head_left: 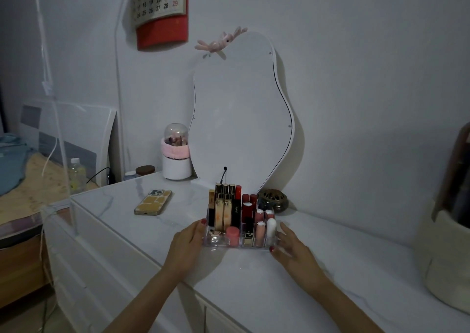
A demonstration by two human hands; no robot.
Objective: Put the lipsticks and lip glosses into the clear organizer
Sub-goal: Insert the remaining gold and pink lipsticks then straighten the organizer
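The clear organizer (221, 242) stands on the white marble dresser top (254, 281), in front of a wavy mirror. Several lipsticks and lip glosses stand upright in its compartments: tall gold tubes (225, 208) at the back left, red and black lipsticks (245, 210) in the middle, pink glosses (260, 233) and a white tube (271, 227) at the right, a round pink cap (232, 234) at the front. My left hand (189, 243) presses against the organizer's left side. My right hand (292, 246) lies against its right side, fingers spread.
A phone (153, 202) in a yellow case lies to the left on the dresser. A dark round ornament (272, 199) sits behind the organizer. A white domed container with a pink band (176, 154) stands back left. A cream basket (445, 251) is at the right edge.
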